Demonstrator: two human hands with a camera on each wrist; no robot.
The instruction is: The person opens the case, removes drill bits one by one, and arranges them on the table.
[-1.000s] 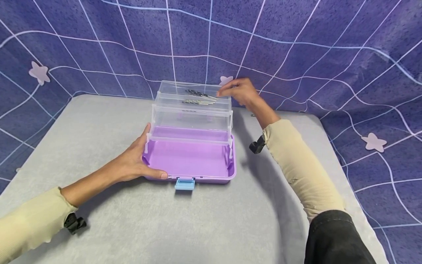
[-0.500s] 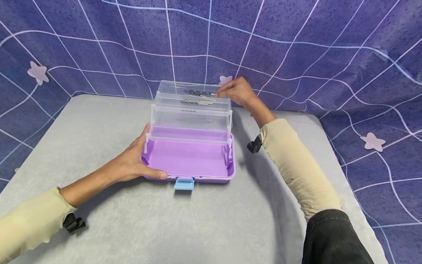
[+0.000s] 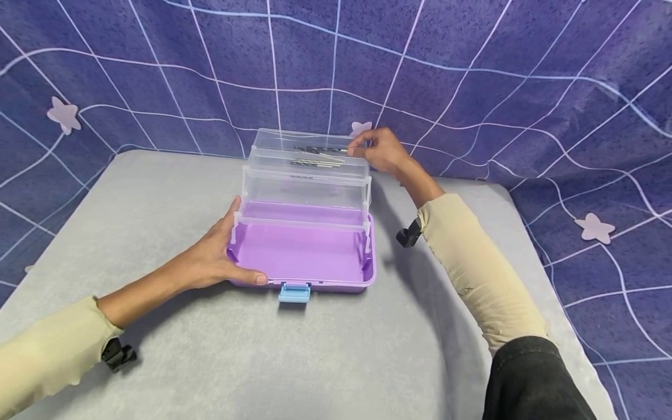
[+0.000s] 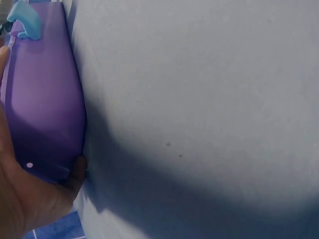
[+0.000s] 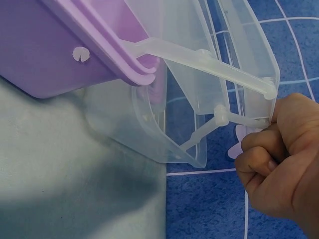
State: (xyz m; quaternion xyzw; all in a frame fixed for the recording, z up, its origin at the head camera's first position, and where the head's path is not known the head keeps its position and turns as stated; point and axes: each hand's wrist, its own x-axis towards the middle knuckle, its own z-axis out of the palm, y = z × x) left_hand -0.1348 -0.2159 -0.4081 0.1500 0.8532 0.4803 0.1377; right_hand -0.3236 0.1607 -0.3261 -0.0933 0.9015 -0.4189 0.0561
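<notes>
A purple toolbox (image 3: 301,254) with clear folding trays (image 3: 310,189) stands raised open on the table. My left hand (image 3: 212,259) grips its left front corner, thumb along the front rim; the left wrist view shows fingers round the purple end wall (image 4: 45,99). At the top tray, my right hand (image 3: 382,150) pinches the shank end of a dark drill bit (image 3: 321,150). Other drill bits (image 3: 315,163) lie in the tray compartment just below. In the right wrist view, my right hand (image 5: 279,154) has curled fingers, and the tray end hides the fingertips.
A light blue latch (image 3: 294,293) hangs down at the box's front. White hinge arms (image 5: 204,57) link the trays at the side. Grey cloth covers the table (image 3: 315,356). Behind it hangs a purple-blue curtain (image 3: 310,58) with pale lines and star shapes.
My right hand has shifted slightly at the top tray, and the drill bit at its fingertips now lies straighter, more apart from the bunch. The left hand and the toolbox stay in place.
</notes>
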